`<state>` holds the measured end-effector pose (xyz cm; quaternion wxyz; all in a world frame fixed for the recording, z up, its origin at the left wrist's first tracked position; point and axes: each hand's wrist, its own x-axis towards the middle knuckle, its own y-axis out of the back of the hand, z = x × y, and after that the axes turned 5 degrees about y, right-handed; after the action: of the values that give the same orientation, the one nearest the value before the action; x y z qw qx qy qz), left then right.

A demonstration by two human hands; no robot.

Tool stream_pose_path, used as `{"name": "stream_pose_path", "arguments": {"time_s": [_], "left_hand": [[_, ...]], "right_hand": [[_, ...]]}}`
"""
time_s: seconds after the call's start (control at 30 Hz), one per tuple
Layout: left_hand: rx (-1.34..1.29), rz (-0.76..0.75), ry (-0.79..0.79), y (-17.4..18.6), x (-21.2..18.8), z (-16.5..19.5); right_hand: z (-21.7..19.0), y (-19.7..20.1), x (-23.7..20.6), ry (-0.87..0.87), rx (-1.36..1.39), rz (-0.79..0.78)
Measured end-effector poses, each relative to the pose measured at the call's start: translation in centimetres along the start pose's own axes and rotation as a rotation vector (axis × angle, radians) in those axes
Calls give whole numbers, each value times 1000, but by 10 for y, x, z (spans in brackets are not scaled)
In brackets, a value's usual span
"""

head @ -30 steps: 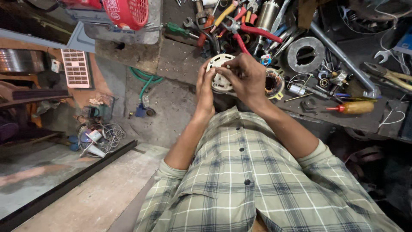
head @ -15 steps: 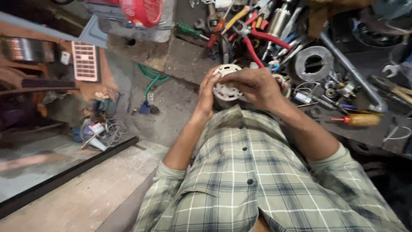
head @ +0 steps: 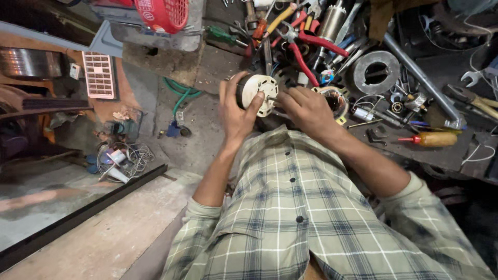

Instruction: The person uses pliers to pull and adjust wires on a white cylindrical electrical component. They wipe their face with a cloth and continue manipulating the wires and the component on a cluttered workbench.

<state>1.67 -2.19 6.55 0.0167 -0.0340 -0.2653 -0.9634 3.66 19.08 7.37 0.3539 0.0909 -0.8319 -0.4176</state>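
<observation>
Centrally, a small cream-faced motor (head: 258, 93) is gripped by the left hand (head: 234, 111), fingers wrapped round its body to steady it; its shaft is pinched by the right hand (head: 306, 109) at 3 o'clock. Red-handled pliers (head: 306, 49) are noted at 1 o'clock.

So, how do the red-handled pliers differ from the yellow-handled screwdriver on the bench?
The pliers have two red handles spread apart; the screwdriver has one thick yellow handle with a red collar. The pliers lie in the tool pile beyond the hands, slanting; the screwdriver lies nearly level, off to the right. Both lie untouched on the dark bench.
</observation>
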Motion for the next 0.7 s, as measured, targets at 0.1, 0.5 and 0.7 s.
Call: {"name": "stream_pose_path", "arguments": {"time_s": [0.1,0.5,0.7], "left_hand": [[6,6,-59,5,2,6],[194,127,-150,5,0,6],[72,-85,-37,15,6,-3]], "right_hand": [[6,-10,-5,53,4,30],[-16,-49,-20,-563,447,119],[16,-30,-13,165,110,29]]}}
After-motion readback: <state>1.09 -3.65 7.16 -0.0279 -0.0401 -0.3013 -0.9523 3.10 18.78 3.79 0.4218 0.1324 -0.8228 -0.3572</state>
